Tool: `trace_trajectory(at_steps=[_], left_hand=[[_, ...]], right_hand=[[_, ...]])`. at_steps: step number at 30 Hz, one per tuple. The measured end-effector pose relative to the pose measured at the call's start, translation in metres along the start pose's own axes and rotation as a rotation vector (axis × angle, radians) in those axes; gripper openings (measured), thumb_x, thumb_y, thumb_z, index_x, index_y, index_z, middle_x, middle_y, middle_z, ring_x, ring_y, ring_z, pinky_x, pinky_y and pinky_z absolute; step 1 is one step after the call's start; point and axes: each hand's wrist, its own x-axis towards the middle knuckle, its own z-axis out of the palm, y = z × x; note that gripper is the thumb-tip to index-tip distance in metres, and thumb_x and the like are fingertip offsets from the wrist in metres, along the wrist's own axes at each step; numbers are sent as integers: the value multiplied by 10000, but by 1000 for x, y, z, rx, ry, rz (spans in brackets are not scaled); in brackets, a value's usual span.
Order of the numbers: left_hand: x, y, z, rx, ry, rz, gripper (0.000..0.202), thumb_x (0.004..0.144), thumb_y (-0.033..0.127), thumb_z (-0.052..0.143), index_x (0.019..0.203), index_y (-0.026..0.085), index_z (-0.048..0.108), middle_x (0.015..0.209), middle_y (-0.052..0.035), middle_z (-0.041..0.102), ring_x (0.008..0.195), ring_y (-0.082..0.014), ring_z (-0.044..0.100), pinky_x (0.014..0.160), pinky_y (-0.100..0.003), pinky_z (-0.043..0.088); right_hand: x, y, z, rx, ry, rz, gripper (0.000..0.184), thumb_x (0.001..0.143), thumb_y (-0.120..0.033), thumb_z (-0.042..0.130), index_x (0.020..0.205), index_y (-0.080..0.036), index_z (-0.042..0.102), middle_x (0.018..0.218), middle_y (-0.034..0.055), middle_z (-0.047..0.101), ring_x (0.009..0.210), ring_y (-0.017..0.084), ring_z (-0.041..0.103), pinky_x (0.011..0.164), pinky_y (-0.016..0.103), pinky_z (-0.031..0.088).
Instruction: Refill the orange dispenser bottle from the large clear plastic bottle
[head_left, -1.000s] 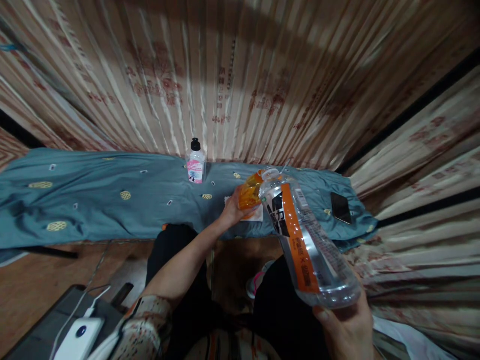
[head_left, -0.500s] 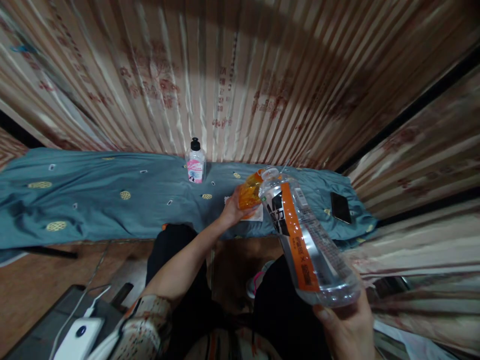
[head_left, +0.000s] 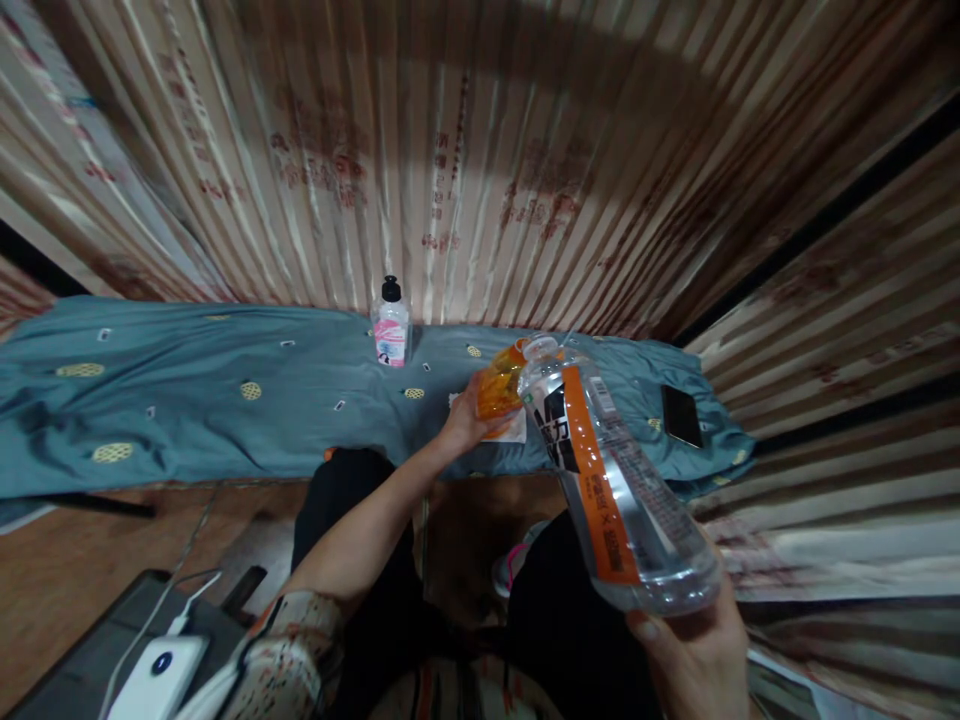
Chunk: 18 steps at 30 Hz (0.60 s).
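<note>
In my right hand (head_left: 694,650) is a large clear plastic bottle (head_left: 607,480) with an orange and black label. I grip it by its base, and it is tilted with the mouth up and away to the left. The mouth lies in front of an orange transparent container (head_left: 500,385), which my left hand (head_left: 466,415) holds around its side. Whether the two touch, I cannot tell. Beneath the orange container a white and orange cloth or paper (head_left: 512,430) shows in part on the covered surface.
A pump bottle (head_left: 391,325) with a black top and pink label stands on the teal pineapple-print cloth (head_left: 187,380). A dark phone (head_left: 681,415) lies to the right. Pleated curtains (head_left: 480,180) hang behind. A white power bank (head_left: 159,675) with a cable is at lower left.
Both hands and both held things keep their places. Only the curtains have shifted slightly in their folds.
</note>
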Motion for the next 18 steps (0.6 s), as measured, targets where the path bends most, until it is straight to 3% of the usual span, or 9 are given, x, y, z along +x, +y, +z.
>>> trace_trajectory(at_steps=[5,12,18], left_hand=[[1,-1,0,-21,-9,9,875,676,337,1112,1457,228,733,1401,-108,929,1356,-402,892,1277,-581,705],[0,2,0,-18,-2,-1,884,663,353,1115,1451,227,735,1340,-95,942,1304,-396,912,1235,-562,728],[-1,7,2,-40,11,-14,895,646,294,1132,1448,234,739,1333,-86,947,1300,-393,919,1221,-545,740]], right_hand=[[0,2,-2,-32,-4,-14,1268,534,-797,1212,1565,-240,728,1477,162,890,1305,413,811,1090,465,627],[-2,-5,6,58,26,26,1268,402,-724,1278,1476,-298,755,1410,43,888,1278,325,790,1089,368,584],[-1,-1,3,33,19,2,1238,459,-762,1255,1488,-287,756,1448,77,882,1306,356,793,1098,404,597]])
